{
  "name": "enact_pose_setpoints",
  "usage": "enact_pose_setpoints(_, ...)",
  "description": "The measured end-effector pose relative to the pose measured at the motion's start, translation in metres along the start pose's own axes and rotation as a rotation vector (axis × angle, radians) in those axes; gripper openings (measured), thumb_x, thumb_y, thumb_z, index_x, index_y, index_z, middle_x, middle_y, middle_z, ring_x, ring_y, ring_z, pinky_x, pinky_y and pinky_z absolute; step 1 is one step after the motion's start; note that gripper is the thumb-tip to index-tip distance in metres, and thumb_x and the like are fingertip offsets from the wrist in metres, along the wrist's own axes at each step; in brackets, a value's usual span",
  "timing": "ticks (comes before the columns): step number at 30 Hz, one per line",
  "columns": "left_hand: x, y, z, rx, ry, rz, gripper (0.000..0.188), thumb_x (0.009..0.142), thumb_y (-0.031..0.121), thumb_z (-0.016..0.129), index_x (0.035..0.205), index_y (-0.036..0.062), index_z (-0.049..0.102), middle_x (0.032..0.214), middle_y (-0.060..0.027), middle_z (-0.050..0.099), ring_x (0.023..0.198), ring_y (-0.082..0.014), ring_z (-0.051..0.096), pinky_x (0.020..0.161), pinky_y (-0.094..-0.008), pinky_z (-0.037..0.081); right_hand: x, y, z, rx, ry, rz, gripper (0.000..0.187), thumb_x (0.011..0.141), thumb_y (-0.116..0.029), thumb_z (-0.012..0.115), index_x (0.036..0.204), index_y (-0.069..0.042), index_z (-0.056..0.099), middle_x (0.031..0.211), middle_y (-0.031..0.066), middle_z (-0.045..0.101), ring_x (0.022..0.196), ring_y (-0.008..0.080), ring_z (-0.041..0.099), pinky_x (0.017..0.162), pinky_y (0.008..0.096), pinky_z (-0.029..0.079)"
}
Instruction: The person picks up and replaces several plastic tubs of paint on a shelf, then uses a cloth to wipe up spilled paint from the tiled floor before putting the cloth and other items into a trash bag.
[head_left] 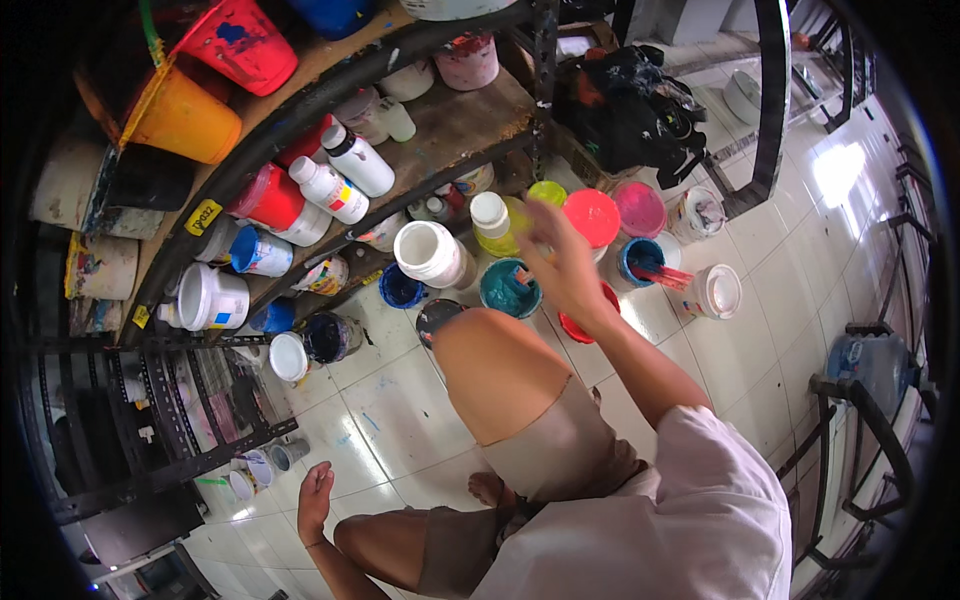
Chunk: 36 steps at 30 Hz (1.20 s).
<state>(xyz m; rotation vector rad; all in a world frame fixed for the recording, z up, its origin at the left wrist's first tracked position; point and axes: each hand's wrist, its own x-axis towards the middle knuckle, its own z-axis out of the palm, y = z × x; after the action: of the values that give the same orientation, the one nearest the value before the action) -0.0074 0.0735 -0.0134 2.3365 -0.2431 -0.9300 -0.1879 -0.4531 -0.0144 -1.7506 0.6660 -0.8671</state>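
Yellow bottle [497,243]: white cap [489,209] uppermost, axis roughly upright. My right hand [562,265]: beside it, blurred, grip I cannot tell. My left hand [315,497]: fingers loosely extended. Shelf tag [203,217], left: yellow, black characters.

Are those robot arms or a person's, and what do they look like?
A person's. Each grip is a bare, ungloved hand. The left hand has what looks like a thin, dark wristband; the right hand is blurred. A short, pale pinkish-white fabric sleeve covers the upper part of the right arm. No cables show.

Pale shirt [655,520], taupe shorts [540,430]
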Motion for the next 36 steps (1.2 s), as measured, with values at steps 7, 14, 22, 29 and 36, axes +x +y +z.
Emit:
enact_pose_setpoints(7, 0.043, 0.063, 0.02, 0.152, -0.097, 0.116, 0.04, 0.092, 0.02, 0.055, 0.123, -0.0055, 0.05, 0.117, -0.0175, 0.058, 0.108, -0.0195, 0.056, 0.092, -0.0291, 0.042, -0.099, 0.082, -0.095, -0.32, 0.102, 0.301, 0.052, 0.08, -0.005, 0.063, 0.126, -0.001, 0.041, 0.105, 0.0156, 0.061, 0.096, 0.0236, 0.06, 0.084, 0.0335, 0.048)
enact_pose_setpoints(14, 0.071, 0.11, 0.05, 0.219, -0.166, 0.237, 0.04, 0.091, 0.022, 0.056, 0.121, -0.0037, 0.052, 0.108, -0.0165, 0.063, 0.094, -0.0184, 0.06, 0.084, -0.0291, 0.046, -0.026, 0.151, -0.097, -0.499, 0.032, 0.012, 0.1, 0.068, -0.011, 0.077, 0.142, 0.002, 0.01, 0.134, 0.0216, 0.043, 0.124, 0.0335, 0.043, 0.107, 0.0386, 0.031)
enact_pose_setpoints(22, 0.087, 0.069, 0.052, 0.291, -0.169, 0.214, 0.042, 0.09, 0.026, 0.057, 0.12, -0.0028, 0.054, 0.114, -0.0166, 0.062, 0.099, -0.0252, 0.062, 0.086, -0.0326, 0.047, -0.007, 0.15, -0.075, -0.317, 0.006, 0.021, 0.112, 0.06, -0.014, 0.083, 0.14, 0.005, 0.006, 0.133, 0.0212, 0.043, 0.126, 0.0326, 0.041, 0.109, 0.038, 0.027)
enact_pose_setpoints(29, 0.089, 0.069, 0.056, 0.301, -0.166, 0.201, 0.044, 0.089, 0.029, 0.057, 0.12, -0.002, 0.054, 0.115, -0.0173, 0.062, 0.099, -0.0274, 0.062, 0.087, -0.0332, 0.047, 0.02, 0.157, -0.079, 0.02, 0.246, 0.233, 0.093, 0.063, -0.016, 0.082, 0.132, 0.003, 0.022, 0.121, 0.0175, 0.047, 0.114, 0.0269, 0.048, 0.1, 0.0367, 0.038)
enact_pose_setpoints(36, 0.088, 0.067, 0.05, 0.322, -0.154, 0.155, 0.045, 0.089, 0.03, 0.057, 0.121, -0.0011, 0.054, 0.115, -0.0188, 0.061, 0.102, -0.0286, 0.062, 0.087, -0.0342, 0.047, 0.026, 0.115, -0.098, 0.229, 0.353, 0.285, 0.073, 0.071, -0.016, 0.07, 0.129, 0.0, 0.028, 0.119, 0.0145, 0.05, 0.11, 0.0277, 0.052, 0.095, 0.0402, 0.042)
